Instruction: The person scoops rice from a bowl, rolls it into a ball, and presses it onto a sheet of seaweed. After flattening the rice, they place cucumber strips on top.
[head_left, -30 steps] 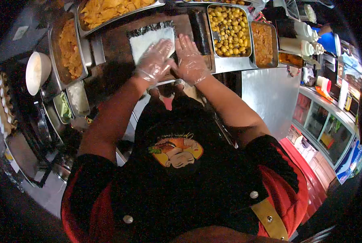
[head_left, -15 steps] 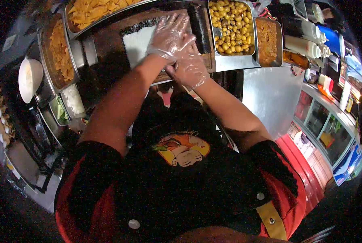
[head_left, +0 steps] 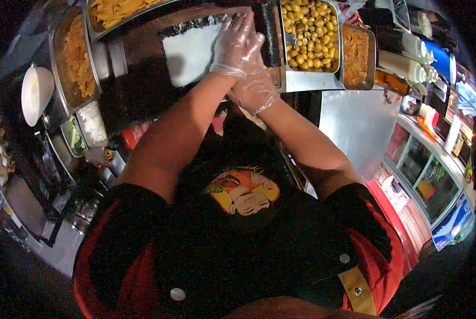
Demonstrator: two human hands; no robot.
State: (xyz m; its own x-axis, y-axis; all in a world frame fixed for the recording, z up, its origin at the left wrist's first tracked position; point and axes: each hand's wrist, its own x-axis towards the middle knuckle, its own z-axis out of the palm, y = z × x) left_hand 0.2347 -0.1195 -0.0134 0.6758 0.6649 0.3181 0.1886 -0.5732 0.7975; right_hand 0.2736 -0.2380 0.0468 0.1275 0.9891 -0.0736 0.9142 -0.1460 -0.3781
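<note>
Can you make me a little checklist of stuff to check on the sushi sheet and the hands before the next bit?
1. Gloves on both hands: ok. The left hand and the right hand both wear clear gloves.
2. Rice on the seaweed sheet: ok. White rice covers most of it, with a dark strip bare at the far edge.
3. Sheet lying flat on the board: ok.
4. Hands clear of each other: not ok. The left hand reaches across above the right one.
5. Finished roll out of the way: cannot tell. It lies right beside the left fingertips.
6. Anything held in the right hand: cannot tell, it is partly hidden.
</note>
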